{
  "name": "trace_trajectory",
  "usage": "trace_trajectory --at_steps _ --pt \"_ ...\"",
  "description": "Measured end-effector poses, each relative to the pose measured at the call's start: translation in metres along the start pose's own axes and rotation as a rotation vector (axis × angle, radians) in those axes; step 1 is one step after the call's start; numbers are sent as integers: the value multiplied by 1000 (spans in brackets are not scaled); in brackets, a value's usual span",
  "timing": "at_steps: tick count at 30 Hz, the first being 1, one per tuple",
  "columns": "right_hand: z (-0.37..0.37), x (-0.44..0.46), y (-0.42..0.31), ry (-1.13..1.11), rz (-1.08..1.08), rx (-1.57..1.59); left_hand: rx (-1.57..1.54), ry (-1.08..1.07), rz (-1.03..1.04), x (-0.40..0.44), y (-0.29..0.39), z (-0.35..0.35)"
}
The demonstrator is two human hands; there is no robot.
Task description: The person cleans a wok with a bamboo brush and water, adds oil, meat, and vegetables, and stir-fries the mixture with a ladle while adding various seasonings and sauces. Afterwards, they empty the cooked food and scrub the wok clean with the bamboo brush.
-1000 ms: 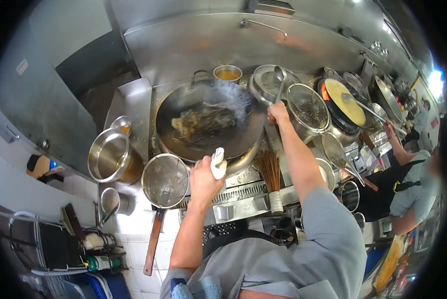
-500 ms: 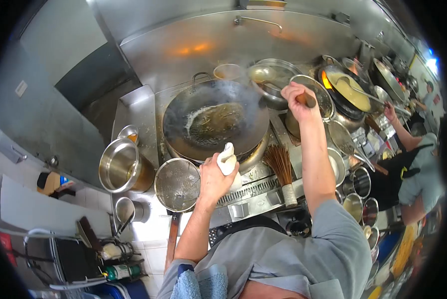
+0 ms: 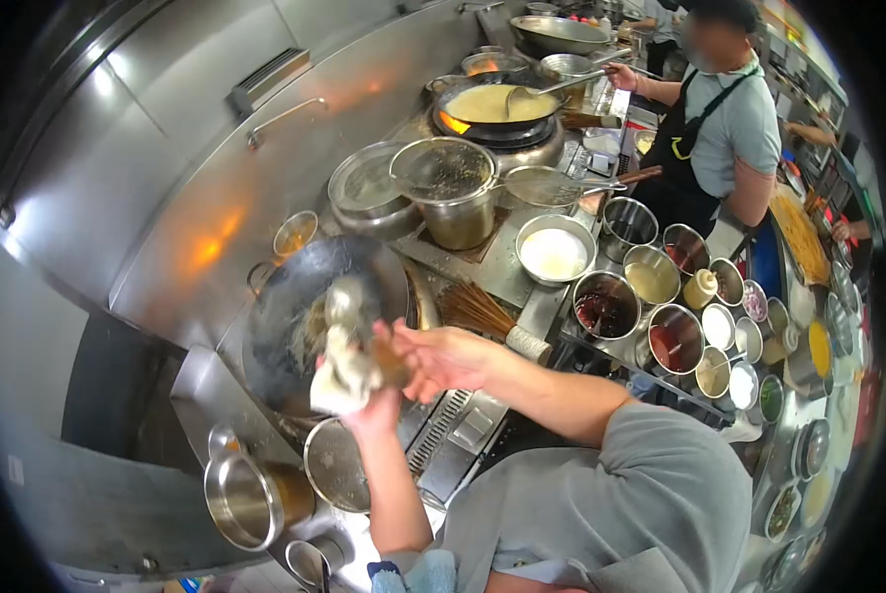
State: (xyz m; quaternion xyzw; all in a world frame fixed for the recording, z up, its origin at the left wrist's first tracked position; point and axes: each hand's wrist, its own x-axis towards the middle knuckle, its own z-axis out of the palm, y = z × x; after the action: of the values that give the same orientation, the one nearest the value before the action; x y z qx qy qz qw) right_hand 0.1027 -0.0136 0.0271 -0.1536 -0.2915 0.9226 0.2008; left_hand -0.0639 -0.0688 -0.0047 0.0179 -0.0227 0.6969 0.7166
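Observation:
My left hand (image 3: pixel 376 410) is closed on a folded white cloth (image 3: pixel 336 385), over the near side of a large dark wok (image 3: pixel 275 356). Smoke or steam hangs above the wok. A metal ladle (image 3: pixel 344 299) is up over the wok, blurred, with its brown wooden handle close to both hands. My right hand (image 3: pixel 443 358) is at the end of that handle, its fingers smeared by motion, so its grip is unclear. Which hand bears the ladle cannot be made out. A bamboo wok brush (image 3: pixel 478 311) lies to the right of the wok.
A steel pot with a strainer (image 3: pixel 448 178) and a bowl of white contents (image 3: pixel 554 252) stand right of the wok. Several ingredient containers (image 3: pixel 675 336) crowd the right. A co-worker (image 3: pixel 730 138) ladles at another wok (image 3: pixel 497 104) over flame. A tall steel pot (image 3: pixel 240 504) stands at lower left.
My view has swung to the right. My right hand has come from the steel bowl and pot to beside my left hand, and the ladle now shows over the wok.

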Motion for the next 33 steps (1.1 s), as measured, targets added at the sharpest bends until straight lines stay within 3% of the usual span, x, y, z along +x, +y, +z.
trace_trajectory --at_steps 1,2,3,4,5,7,9,11,13,14,16,18,19,20,22,24,25,26,28,29,31,33 --pt "-30 -4 -4 -111 87 -198 -152 9 64 -16 -3 15" --pt "-55 -12 -18 -69 115 -517 -303 8 129 -33 -6 30" --pt "-88 -9 -16 269 69 -980 -602 -13 152 -50 -5 39" --pt "-140 -7 -9 420 -176 -1638 -662 -77 202 -68 4 37" --pt "-164 -22 -8 642 128 -1859 -725 -143 264 -88 19 35" --pt "-218 -34 5 548 373 -1898 -516 7 248 -128 57 41" --pt "-252 -39 19 551 305 -1731 62 250 -17 -155 88 34" --pt "-251 -39 22 591 252 -1505 1145 860 104 -164 77 17" --pt "-289 -47 44 587 -124 -1127 1785 869 -218 -151 68 9" --pt "-255 -59 30 627 -88 -840 1654 862 -135 -148 62 7" --pt "-195 -72 -3 575 -147 -625 1348 853 -1 -139 53 11" --pt "-140 -58 -46 457 -230 -562 968 773 90 -126 41 24" --pt "-119 -35 -70 252 -269 -611 775 685 137 -118 34 27" --pt "-72 -16 -91 201 -257 -627 537 518 140 -110 30 25" --pt "-54 37 -123 -38 -158 -895 35 258 135 -97 21 16" --pt "-42 88 -127 -172 -477 -1425 -351 71 158 -92 12 11" --pt "-38 106 -122 -230 -494 -1564 -468 16 208 -93 5 8" --pt "-35 124 -116 -290 -519 -1697 -505 -4 283 -94 1 4" --pt "-47 168 -99 -332 -176 -1776 -585 -45 337 -98 0 1" --pt "-51 191 -89 -269 41 -2139 -629 -57 364 -101 -3 -1" --pt "-45 231 -96 -147 58 -2343 -740 -2 393 -104 -3 0" --pt "-7 216 -92 -119 -91 -2359 -689 -50 401 -104 1 -14"
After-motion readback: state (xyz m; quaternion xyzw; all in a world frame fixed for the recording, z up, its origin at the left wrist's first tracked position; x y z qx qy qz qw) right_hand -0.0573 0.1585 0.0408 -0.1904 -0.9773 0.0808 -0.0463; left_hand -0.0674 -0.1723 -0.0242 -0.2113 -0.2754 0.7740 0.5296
